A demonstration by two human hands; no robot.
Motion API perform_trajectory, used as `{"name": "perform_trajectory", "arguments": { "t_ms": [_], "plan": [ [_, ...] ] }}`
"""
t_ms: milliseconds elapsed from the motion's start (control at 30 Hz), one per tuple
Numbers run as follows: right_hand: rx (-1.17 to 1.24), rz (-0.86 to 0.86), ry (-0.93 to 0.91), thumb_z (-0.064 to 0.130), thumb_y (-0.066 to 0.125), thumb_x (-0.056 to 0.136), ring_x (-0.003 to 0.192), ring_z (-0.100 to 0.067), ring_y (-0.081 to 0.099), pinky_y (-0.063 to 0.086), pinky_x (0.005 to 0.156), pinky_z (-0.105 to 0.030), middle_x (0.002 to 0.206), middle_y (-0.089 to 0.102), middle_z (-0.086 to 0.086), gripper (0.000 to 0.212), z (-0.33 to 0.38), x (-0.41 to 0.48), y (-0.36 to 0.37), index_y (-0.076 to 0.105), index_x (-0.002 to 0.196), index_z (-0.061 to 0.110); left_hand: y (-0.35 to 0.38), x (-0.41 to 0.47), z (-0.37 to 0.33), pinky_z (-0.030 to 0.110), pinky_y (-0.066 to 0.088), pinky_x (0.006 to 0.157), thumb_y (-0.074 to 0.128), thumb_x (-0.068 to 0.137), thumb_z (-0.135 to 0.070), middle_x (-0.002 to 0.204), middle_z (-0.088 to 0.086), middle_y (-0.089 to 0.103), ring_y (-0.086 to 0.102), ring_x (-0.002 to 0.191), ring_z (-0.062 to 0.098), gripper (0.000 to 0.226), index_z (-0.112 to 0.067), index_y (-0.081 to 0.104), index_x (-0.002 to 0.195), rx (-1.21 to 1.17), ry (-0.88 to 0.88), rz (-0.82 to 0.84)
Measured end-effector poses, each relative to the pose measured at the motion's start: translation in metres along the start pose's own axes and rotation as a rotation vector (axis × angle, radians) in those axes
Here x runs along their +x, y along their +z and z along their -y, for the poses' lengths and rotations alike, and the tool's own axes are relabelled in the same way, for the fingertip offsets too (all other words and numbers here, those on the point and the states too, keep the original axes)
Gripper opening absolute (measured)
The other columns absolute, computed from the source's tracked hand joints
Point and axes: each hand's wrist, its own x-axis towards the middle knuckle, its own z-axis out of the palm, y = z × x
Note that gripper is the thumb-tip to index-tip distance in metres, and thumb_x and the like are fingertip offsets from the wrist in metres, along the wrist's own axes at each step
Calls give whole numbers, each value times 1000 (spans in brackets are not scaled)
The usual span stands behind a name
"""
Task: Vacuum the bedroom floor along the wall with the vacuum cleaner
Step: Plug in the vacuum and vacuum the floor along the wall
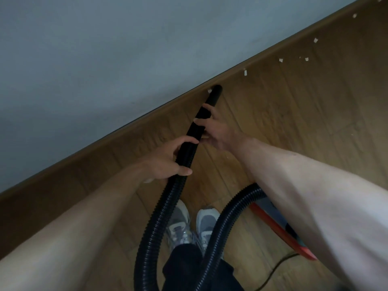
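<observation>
A black ribbed vacuum hose (pixel 159 223) ends in a smooth black nozzle (pixel 214 94) whose tip sits on the wooden floor (pixel 294 114) against the brown skirting board (pixel 147 120). A pale scrap (pixel 209 90) lies right beside the tip. My left hand (pixel 168 160) grips the hose where ribbing meets the smooth tube. My right hand (pixel 216 128) grips the tube further toward the tip. The hose loops back past my shoes to the red and grey vacuum body (pixel 279 229), mostly hidden behind my right arm.
Several pale paper scraps (pixel 245 72) lie on the floor along the skirting to the upper right. The grey wall (pixel 105 59) fills the upper left. My two grey shoes (pixel 189 223) stand between the hose loops. A thin cable (pixel 273 271) runs across the floor lower right.
</observation>
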Motion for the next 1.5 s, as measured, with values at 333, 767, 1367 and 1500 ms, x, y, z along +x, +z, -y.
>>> {"name": "perform_trajectory", "arguments": {
  "t_ms": [333,767,1367,1500],
  "plan": [
    [26,9,38,9,64,93,112,-27,60,60,73,-37,138,49,-6,69,-15,-7,23,35,147,41,-15,-21,12,31,58,72,75,83,-2,119,-10,52,56,107,12,69,-47,50,129,-72,-59,37],
    [7,22,46,8,64,93,113,-25,58,60,69,-34,139,48,-6,70,-23,-6,60,34,147,40,-29,-44,37,23,53,68,75,82,-1,119,-18,51,53,116,13,69,-44,50,130,-122,-46,-31],
    [-128,22,75,6,60,95,106,-23,59,59,64,-30,136,47,-5,65,-16,-14,13,37,145,40,21,-27,18,28,56,69,74,83,-3,119,-12,51,55,109,10,68,-48,48,127,-205,-39,-6],
    [-221,82,90,7,62,93,108,-25,59,60,70,-33,136,49,-6,65,-15,-15,15,37,143,42,36,-33,27,34,58,73,76,83,-7,126,-8,52,55,114,17,68,-56,49,121,-304,-46,-59]
  ]
}}
